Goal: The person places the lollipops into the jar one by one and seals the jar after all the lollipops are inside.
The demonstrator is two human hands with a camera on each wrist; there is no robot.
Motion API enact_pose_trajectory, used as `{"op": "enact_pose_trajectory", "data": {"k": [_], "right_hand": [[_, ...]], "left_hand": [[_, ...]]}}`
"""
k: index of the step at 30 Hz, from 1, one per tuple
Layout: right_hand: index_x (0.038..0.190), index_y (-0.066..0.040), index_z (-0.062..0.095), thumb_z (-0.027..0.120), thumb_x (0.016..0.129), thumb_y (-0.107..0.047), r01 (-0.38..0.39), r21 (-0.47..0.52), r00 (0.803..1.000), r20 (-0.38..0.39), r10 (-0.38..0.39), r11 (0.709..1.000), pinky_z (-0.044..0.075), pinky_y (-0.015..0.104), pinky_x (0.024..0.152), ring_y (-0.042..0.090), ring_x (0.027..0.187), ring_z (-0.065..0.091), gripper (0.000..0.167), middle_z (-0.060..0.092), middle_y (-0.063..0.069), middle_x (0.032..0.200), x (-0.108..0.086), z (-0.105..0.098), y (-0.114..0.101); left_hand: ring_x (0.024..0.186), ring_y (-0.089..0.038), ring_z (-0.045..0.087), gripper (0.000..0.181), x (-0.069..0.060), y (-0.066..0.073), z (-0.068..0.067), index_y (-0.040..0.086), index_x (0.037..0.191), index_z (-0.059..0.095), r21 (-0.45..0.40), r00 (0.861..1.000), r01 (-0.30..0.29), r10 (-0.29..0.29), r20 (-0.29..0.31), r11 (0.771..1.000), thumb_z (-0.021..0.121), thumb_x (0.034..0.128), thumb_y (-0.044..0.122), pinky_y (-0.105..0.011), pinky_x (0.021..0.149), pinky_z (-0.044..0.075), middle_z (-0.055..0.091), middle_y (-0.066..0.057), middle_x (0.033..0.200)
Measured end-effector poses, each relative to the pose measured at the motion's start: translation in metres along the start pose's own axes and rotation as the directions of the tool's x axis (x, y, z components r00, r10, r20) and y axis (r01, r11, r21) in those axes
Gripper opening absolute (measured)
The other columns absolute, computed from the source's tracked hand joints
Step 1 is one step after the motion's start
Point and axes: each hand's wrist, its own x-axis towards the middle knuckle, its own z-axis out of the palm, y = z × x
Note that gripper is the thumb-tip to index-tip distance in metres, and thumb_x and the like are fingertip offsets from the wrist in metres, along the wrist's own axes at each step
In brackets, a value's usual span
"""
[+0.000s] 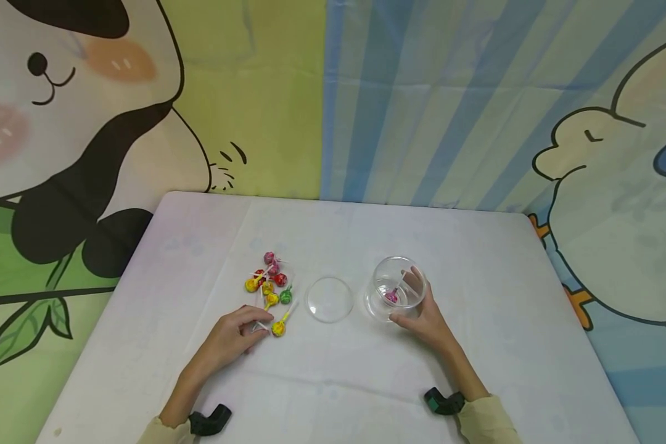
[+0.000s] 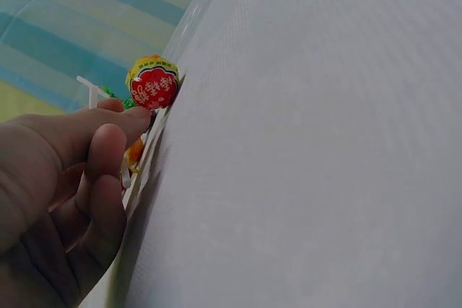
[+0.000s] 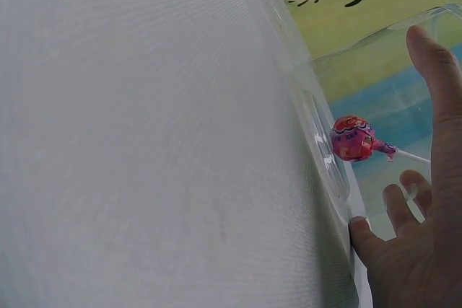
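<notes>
My right hand (image 1: 424, 314) grips a clear round jar (image 1: 380, 305) from its right side, thumb in front and fingers behind. Inside the jar lies a pink lollipop (image 3: 354, 138), its white stick slanting up. My left hand (image 1: 233, 336) is at the near end of a loose group of wrapped lollipops, fingers bent. White sticks (image 1: 261, 325) show between its thumb and fingers; whether they are pinched is hidden. Just beyond its fingertips lies a yellow lollipop (image 1: 278, 328), whose red label faces the left wrist view. A green lollipop (image 1: 285, 296) lies farther back.
A clear round lid (image 1: 329, 300) lies flat between the lollipops and the jar. Pink, red and yellow lollipops (image 1: 269, 258) are clustered behind the left hand. All stand on a white-covered table (image 1: 333, 382), with a printed cloth wall (image 1: 377, 123) along its back edge.
</notes>
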Motion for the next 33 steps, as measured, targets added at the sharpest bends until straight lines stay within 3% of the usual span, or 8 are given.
{"op": "enact_pose_trajectory", "data": {"k": [4,10,16,21,27,33], "right_hand": [[0.155,-0.016,0.012,0.082,0.071,-0.004,0.01,0.004,1.0,-0.002,-0.01,1.0,0.022,0.003,0.105,0.034,0.144,0.03,0.11,0.033,0.016,0.155,0.0,0.0,0.001],[0.155,-0.016,0.013,0.082,0.072,-0.005,0.017,0.007,1.0,-0.004,-0.017,1.0,0.023,0.004,0.106,0.034,0.144,0.03,0.109,0.034,0.015,0.155,0.0,0.0,0.003],[0.155,-0.014,0.012,0.081,0.071,-0.001,0.015,0.013,1.0,-0.003,-0.015,1.0,0.024,0.004,0.107,0.034,0.143,0.03,0.109,0.033,0.018,0.155,0.001,0.001,0.001],[0.154,-0.004,0.012,0.08,0.071,0.002,0.005,0.025,1.0,0.005,-0.005,1.0,0.025,0.006,0.107,0.039,0.142,0.03,0.107,0.033,0.024,0.153,-0.001,0.001,-0.016],[0.152,-0.001,0.013,0.079,0.072,0.0,-0.005,-0.004,1.0,0.009,0.005,1.0,0.024,0.004,0.106,0.041,0.141,0.031,0.104,0.034,0.027,0.152,-0.004,0.0,-0.034],[0.153,-0.002,0.013,0.08,0.072,0.0,-0.012,0.006,1.0,0.006,0.012,1.0,0.025,0.005,0.107,0.04,0.142,0.031,0.105,0.034,0.026,0.152,-0.004,0.001,-0.035]], "left_hand": [[0.047,-0.002,0.047,0.03,0.0,-0.001,0.001,0.02,0.105,0.073,0.022,1.0,0.012,-0.012,-0.006,1.0,0.078,0.0793,0.006,-0.02,0.046,0.04,0.068,0.003,0.101],[0.045,-0.003,0.048,0.025,0.0,0.0,0.001,0.025,0.101,0.074,0.016,0.999,0.042,-0.041,-0.008,0.999,0.075,0.0821,0.009,-0.021,0.046,0.039,0.063,0.008,0.076],[0.047,-0.003,0.049,0.025,0.001,0.003,-0.004,0.018,0.1,0.075,0.002,0.998,0.005,-0.005,-0.062,1.0,0.073,0.0813,0.002,-0.021,0.046,0.041,0.066,0.006,0.079],[0.049,-0.008,0.053,0.021,-0.001,0.007,-0.014,0.015,0.1,0.074,-0.013,0.992,-0.008,0.007,-0.126,1.0,0.073,0.0829,0.003,-0.02,0.047,0.043,0.068,0.001,0.077],[0.05,-0.011,0.057,0.022,-0.002,0.005,-0.028,0.011,0.099,0.074,0.044,0.968,-0.058,0.066,-0.242,0.997,0.076,0.0796,0.0,-0.016,0.048,0.044,0.072,-0.001,0.089],[0.057,-0.012,0.063,0.024,-0.005,-0.002,-0.037,0.008,0.106,0.072,0.097,0.939,0.014,0.02,-0.344,0.995,0.074,0.0823,0.002,-0.014,0.051,0.048,0.073,-0.004,0.094]]}}
